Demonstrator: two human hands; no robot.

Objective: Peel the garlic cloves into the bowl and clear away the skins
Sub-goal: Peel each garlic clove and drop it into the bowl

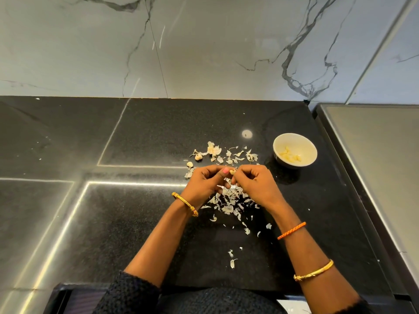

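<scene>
Nearest the camera, two dark knitted sleeves (129,291) frame the bottom edge, and bare forearms reach from them over the black speckled surface (140,223). Taking the white bowl (294,150) as the landmark: far to its left and a little nearer the camera, two unpeeled garlic cloves (198,157) lie on the surface beside a scatter of torn skins. A gold bangle (184,203) circles the left wrist. The left hand (204,182) sits left of the bowl and nearer the camera, its fingers curled, the thumb with a pink nail pressed to a garlic clove (232,172) held between both hands. The right hand (254,182) meets it there, its grip also pinched on the same clove; how much skin is left on it is hard to judge, since the fingers cover most of it. Beneath and behind the hands, a thick heap of papery skins (231,198) spreads on the surface, thinning toward the camera. An orange cord bracelet (291,230) and a second gold bangle ring the right forearm. The bowl itself stands upright, right of everything else, holding several pale peeled cloves (290,155) gathered in its bottom.
</scene>
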